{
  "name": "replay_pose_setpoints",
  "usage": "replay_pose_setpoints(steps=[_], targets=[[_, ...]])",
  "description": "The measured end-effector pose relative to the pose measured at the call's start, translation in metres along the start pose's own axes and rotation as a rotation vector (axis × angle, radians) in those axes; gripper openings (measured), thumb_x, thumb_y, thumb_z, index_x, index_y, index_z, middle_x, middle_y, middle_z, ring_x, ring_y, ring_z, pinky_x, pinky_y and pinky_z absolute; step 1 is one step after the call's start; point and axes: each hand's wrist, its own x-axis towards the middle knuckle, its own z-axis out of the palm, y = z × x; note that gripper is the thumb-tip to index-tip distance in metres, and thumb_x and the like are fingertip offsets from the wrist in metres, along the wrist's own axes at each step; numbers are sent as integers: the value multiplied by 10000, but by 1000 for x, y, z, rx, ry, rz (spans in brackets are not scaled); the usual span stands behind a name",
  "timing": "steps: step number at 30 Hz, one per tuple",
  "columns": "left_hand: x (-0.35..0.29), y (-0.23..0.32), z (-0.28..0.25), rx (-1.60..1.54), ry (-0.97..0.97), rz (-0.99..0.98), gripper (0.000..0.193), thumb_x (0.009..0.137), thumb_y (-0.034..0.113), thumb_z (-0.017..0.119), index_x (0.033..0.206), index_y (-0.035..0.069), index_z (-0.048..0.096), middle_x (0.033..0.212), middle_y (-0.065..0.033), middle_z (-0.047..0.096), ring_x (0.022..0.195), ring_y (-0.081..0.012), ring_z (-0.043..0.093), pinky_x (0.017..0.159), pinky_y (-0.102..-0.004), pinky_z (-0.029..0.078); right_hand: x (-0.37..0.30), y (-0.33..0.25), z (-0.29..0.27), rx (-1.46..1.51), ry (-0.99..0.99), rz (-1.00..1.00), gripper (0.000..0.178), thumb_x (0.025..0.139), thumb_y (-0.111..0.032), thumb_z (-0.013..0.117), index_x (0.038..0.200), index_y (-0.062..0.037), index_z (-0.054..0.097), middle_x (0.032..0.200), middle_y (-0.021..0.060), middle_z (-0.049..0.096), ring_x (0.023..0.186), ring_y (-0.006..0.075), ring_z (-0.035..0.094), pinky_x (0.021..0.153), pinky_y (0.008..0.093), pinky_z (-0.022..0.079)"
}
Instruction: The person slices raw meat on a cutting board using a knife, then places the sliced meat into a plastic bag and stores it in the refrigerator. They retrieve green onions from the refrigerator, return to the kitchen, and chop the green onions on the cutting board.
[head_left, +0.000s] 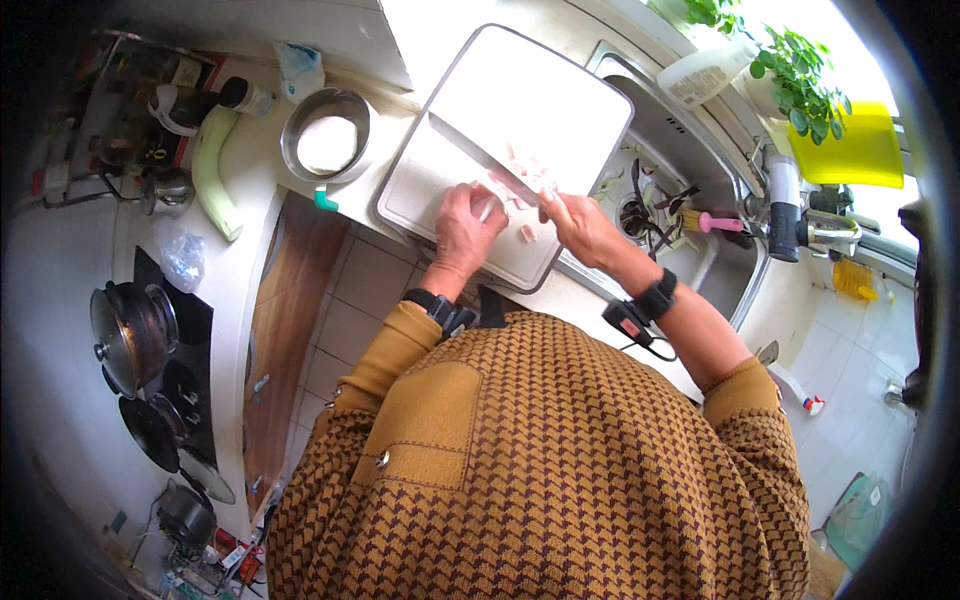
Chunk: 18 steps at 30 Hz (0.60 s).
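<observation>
A white cutting board (540, 90) with a grey rim lies on the counter, reaching over the sink's left edge. My right hand (580, 228) is closed around the handle of a kitchen knife (512, 184), its blade pointing up and left across the board. Left of the blade, my left hand (465, 225) is closed, its curled fingertips on a pale pink piece of meat that they mostly cover. Small cut bits of meat (528, 234) lie near the board's front edge, with more beyond the blade. Each wrist wears a black strap with a small device.
The metal sink (715, 270) on the right holds vegetable peelings and a pink-handled brush (715, 223). Left of the board stand a metal pot (290, 150) with white contents and a long pale green gourd (212, 170). Dark lidded pans (125, 340) sit on the stove at far left.
</observation>
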Motion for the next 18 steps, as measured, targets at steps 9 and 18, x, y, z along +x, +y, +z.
replay_pose_setpoints(steps=[9,18], targets=[[1,4,-3,26,-11,-34,292,769,218,783,935,17,651,906,-182,638,863,-355,649,774,-448,542,-31,-12,-15,-117,-118,-24,674,1086,-528,305,902,35,626,705,161,554,695,277,549,711,413,475],[2,0,-1,43,16,1,371,795,294,805,967,-1,659,924,-192,642,843,-365,654,756,-459,540,1,-8,3,-128,-162,21,563,1094,-435,350,1013,-1,699,841,234,655,822,377,636,813,439,496]])
